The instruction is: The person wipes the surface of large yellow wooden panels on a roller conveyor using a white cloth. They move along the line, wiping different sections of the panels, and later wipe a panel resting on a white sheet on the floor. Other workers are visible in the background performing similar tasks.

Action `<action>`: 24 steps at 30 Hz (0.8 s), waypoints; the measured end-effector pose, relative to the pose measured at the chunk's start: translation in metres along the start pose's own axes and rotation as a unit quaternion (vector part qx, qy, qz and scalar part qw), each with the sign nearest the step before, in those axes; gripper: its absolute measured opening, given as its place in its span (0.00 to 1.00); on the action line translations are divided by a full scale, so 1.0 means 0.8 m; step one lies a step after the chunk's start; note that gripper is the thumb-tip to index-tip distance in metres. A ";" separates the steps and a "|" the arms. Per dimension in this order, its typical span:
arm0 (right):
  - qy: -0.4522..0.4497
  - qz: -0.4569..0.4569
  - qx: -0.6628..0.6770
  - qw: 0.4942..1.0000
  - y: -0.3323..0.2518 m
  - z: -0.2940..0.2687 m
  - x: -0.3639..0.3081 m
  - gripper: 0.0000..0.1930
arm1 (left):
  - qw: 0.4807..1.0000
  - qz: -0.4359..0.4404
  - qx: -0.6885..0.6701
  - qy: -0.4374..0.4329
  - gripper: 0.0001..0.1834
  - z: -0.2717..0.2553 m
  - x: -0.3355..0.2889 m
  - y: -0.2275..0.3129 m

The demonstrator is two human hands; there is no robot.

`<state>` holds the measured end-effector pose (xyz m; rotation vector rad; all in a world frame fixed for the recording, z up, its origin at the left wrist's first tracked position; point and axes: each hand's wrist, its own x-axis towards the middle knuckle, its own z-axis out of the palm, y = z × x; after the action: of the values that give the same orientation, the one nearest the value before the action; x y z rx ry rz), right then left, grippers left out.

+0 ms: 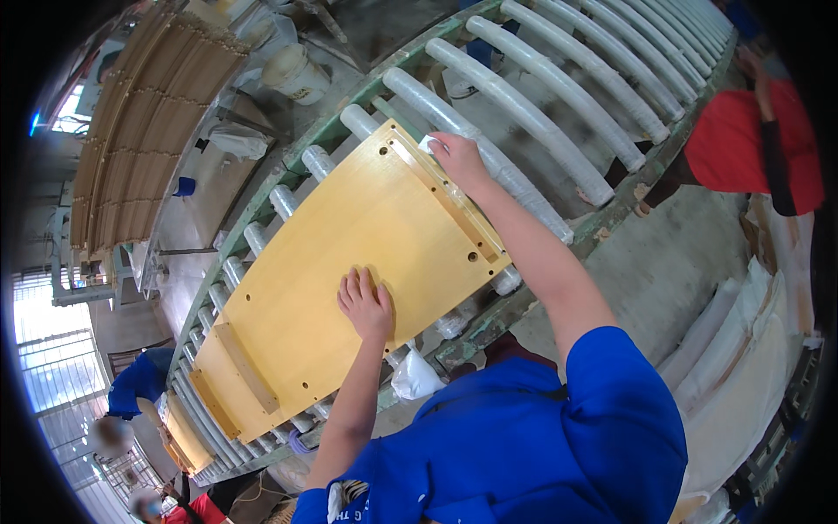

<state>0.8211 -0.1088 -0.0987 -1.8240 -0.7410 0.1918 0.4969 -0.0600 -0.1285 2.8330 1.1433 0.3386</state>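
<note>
A large yellow wooden panel (pixel 323 236) with small holes and wooden strips across its two ends lies on the roller conveyor. My left hand (pixel 365 303) rests flat on its face, fingers spread, near the edge closest to me. Over at the panel's far right end, my right hand (pixel 459 162) pinches a small white piece (pixel 426 144) against the corner beside the end strip (pixel 441 194). The fingers partly cover that piece, and I cannot make out whether it is paper or cloth.
Wrapped rollers (pixel 524 103) run on past the panel within a green frame. A white plastic bag (pixel 415 377) hangs at the near side. Stacked brown boards (pixel 153 131) and a bucket (pixel 297 73) stand beyond. People in red (pixel 733 140) and blue (pixel 142 382) are nearby.
</note>
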 end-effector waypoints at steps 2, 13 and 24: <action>0.010 -0.037 -0.030 0.999 0.003 0.019 0.021 0.13 | 1.000 -0.004 -0.007 -0.007 0.25 -0.002 0.001 0.002; -0.073 -0.043 -0.151 0.985 0.006 0.062 0.053 0.12 | 1.000 -0.012 -0.014 -0.019 0.24 -0.004 0.004 0.003; -0.117 -0.045 -0.197 0.972 0.013 0.014 -0.017 0.08 | 1.000 0.000 0.002 -0.008 0.24 -0.002 0.002 0.005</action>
<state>0.8089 -0.1095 -0.1153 -2.1601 -1.0860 0.2142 0.5004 -0.0619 -0.1261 2.8346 1.1426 0.3144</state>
